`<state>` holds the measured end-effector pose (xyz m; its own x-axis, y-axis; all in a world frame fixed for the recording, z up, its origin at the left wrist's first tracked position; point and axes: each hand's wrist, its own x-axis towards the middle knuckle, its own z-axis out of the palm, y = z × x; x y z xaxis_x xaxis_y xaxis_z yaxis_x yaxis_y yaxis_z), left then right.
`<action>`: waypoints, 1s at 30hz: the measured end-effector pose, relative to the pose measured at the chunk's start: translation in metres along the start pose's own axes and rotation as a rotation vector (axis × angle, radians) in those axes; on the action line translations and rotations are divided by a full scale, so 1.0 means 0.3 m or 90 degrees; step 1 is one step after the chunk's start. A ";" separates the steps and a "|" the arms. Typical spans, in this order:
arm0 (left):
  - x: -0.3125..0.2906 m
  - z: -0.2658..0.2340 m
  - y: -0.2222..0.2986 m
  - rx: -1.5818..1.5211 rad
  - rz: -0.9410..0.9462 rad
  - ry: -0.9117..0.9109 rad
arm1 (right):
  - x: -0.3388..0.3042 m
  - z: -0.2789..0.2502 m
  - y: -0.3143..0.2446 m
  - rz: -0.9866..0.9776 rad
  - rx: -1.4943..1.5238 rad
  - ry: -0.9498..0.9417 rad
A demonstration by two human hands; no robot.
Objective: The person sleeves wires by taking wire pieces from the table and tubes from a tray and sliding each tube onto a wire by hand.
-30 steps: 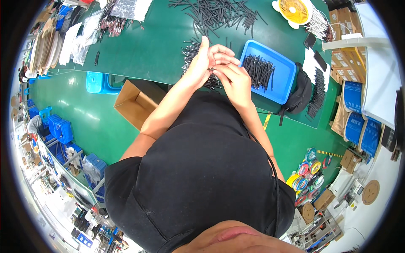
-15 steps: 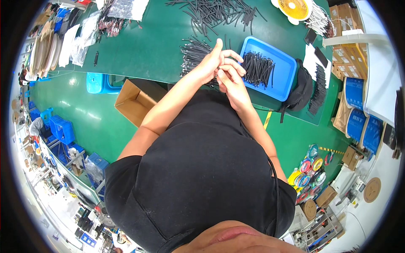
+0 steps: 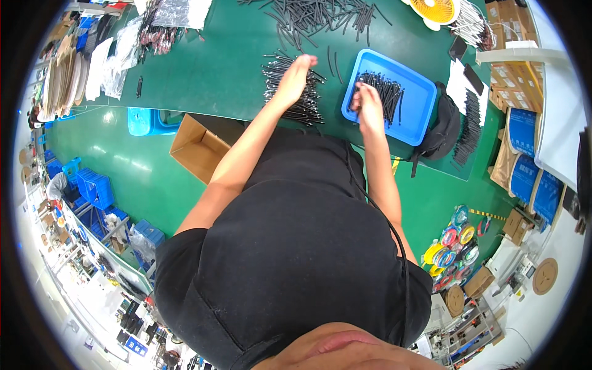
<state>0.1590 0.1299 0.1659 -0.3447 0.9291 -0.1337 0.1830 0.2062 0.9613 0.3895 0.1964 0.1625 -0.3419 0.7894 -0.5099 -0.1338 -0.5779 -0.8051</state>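
Note:
My left hand (image 3: 297, 79) is over a heap of short black cables with silver tips (image 3: 302, 108) on the green table. It is seen edge-on, its fingertips pointing right, and most of its fingers are hidden. My right hand (image 3: 369, 106) is at the left side of a shallow blue tray (image 3: 417, 117), with its fingers bent inward over the tray's near-left part. Whatever is between those fingers is too small and blurred to make out. Inside the tray, more short black cables (image 3: 391, 98) lie side by side in a pile.
Black tubes (image 3: 320, 15) are strewn at the far side, two loose ones nearer the tray. A black bag (image 3: 439, 132), a row of black pieces (image 3: 470, 132) and phones (image 3: 473, 79) lie right of the tray. A yellow basket (image 3: 435, 9) is at far right; an open carton (image 3: 197, 148) stands below the table edge.
My hands were together between the heap and the tray. They have parted: the left moved left over the cable heap, the right moved right to the tray.

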 end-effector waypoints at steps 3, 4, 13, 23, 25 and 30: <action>-0.035 -0.029 -0.161 0.461 0.176 0.046 | 0.189 -0.206 0.136 -0.102 -0.346 0.244; -0.063 -0.041 -0.212 0.499 0.207 0.030 | 0.191 -0.189 0.113 -0.074 -0.398 0.254; -0.048 -0.029 -0.283 0.515 0.136 -0.073 | 0.438 0.094 0.179 -0.418 -0.702 0.059; -0.084 -0.084 -0.216 0.392 0.179 0.012 | 0.461 0.171 0.262 -0.291 -0.845 0.110; -0.076 -0.102 -0.149 0.366 0.180 0.034 | 0.400 0.145 0.233 -0.357 -0.744 0.088; -0.089 -0.095 0.081 0.337 0.218 0.075 | 0.025 0.238 -0.086 -0.429 -0.566 -0.079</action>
<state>0.1463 0.1013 0.1996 -0.2797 0.9353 0.2168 0.7207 0.0553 0.6910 0.3241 0.2025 0.2010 -0.5473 0.8303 0.1054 0.3682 0.3519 -0.8606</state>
